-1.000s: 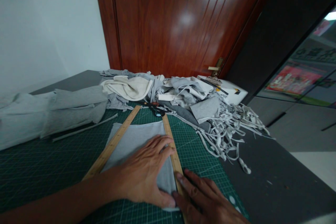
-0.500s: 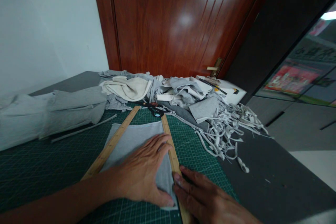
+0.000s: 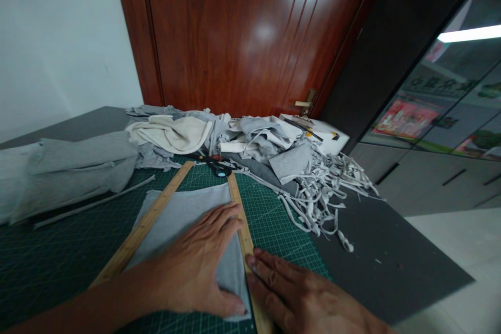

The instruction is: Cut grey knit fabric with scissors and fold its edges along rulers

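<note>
A: In the head view, where is the grey cloth [image 3: 178, 219]?
B: Flat on the green mat [image 3: 282, 219], in front of the person. The left ruler [image 3: 145, 223] lies slantwise across it, with a bit of cloth showing on its outer side. The right ruler [image 3: 243, 232] runs along the cloth's right edge; whether it overlaps that edge all the way cannot be told.

A: And the left hand [image 3: 195, 269]?
B: Spread over the cloth, grasping nothing. Its fingertips meet the right ruler's inner edge, and its thumb points to the cloth's near right corner. How hard it presses cannot be told.

A: The right hand [image 3: 297, 292]?
B: Its fingers are stretched out side by side, laid on the near part of the right ruler rather than curled around it. Its thumb is hidden.

A: What lies farther off?
B: Scissors [image 3: 219, 168] rest just beside the right ruler's far end. Behind them is a heap of cloth [image 3: 254, 133], with a tangle of thin strips [image 3: 321, 193] to its right and a white box [image 3: 332, 138] near it. Folded cloth [image 3: 84, 164] lies to the left, with a single strip [image 3: 97, 202] in front. A brown door [image 3: 235, 31] stands behind everything.
</note>
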The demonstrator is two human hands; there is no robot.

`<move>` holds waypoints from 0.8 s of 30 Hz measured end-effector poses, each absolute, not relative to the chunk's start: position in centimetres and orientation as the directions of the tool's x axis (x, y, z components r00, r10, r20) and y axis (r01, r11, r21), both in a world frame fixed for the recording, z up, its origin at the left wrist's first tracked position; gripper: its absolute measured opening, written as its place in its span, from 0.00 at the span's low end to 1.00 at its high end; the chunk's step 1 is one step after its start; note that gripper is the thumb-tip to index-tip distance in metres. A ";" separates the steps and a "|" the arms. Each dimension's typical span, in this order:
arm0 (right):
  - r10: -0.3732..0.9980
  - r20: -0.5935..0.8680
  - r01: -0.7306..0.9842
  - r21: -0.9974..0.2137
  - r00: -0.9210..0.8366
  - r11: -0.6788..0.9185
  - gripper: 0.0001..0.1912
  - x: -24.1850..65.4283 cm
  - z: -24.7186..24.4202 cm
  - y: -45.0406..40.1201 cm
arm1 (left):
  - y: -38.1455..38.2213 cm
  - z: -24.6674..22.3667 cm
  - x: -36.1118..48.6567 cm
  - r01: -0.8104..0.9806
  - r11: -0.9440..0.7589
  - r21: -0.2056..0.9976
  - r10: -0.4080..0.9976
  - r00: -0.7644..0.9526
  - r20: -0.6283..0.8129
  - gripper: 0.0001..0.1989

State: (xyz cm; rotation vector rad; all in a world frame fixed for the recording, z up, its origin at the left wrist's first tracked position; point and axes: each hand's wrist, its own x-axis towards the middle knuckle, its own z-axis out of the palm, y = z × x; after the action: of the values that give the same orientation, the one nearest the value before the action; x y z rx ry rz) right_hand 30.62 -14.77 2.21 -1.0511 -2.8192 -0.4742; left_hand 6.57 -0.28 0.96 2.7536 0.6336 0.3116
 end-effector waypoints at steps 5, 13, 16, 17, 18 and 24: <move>0.600 0.352 0.695 0.331 -0.718 0.638 0.19 30.3 0.8 -15.3 | -0.1 0.6 6.5 0.386 -0.863 0.325 0.447 0.883 0.140 0.60; 0.516 0.376 0.634 0.355 -0.770 0.687 0.18 29.8 -0.6 -15.1 | -0.7 1.8 7.1 0.436 -0.835 0.336 0.483 0.873 0.069 0.57; 0.545 0.433 0.681 0.276 -0.719 0.679 0.21 29.6 -0.9 -15.1 | -0.9 2.2 7.1 0.423 -0.833 0.357 0.481 0.872 0.089 0.57; 0.538 0.464 0.691 0.271 -0.704 0.671 0.21 29.5 -1.1 -15.1 | -1.0 2.2 7.1 0.420 -0.833 0.359 0.481 0.871 0.097 0.56; 0.521 0.483 0.690 0.286 -0.703 0.665 0.18 29.4 -1.3 -15.1 | -1.0 2.3 7.1 0.420 -0.834 0.358 0.482 0.870 0.102 0.56; 0.468 0.440 0.638 0.431 -0.766 0.638 0.11 29.6 -2.2 -15.7 | -0.9 2.4 7.1 0.434 -0.825 0.362 0.484 0.873 0.057 0.58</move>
State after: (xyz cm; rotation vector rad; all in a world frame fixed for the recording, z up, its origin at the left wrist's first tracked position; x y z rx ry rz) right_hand 29.56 -15.70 -2.22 -0.8914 -2.5735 -0.8404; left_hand 7.10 -0.93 2.38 2.7036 0.6843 0.2081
